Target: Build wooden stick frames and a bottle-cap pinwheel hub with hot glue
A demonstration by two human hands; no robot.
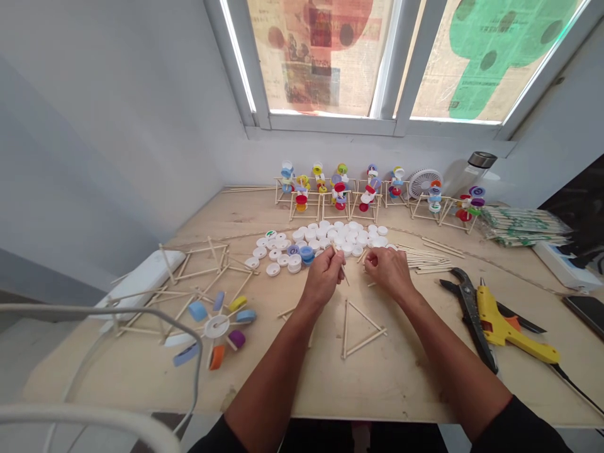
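Observation:
My left hand [323,277] is closed around a thin wooden stick [346,277], whose lower end sticks out below the fingers. To its right, my right hand [391,272] has its fingertips pinched together low over the table; what they hold, if anything, is too small to make out. A pile of loose wooden sticks [427,258] lies just beyond the right hand. Between my forearms lies a triangle of joined sticks [345,330]. Another stick piece [285,312] is partly hidden under my left forearm. White bottle caps [325,234] are heaped beyond both hands.
At the left are stick frames [182,274] and a wheel with coloured caps [217,326]. Pliers [468,302] and a yellow glue gun [493,318] lie right. Finished cap-wheel models [340,196], a small fan [425,184] and a bottle [474,173] line the back. A cable [198,365] crosses lower left.

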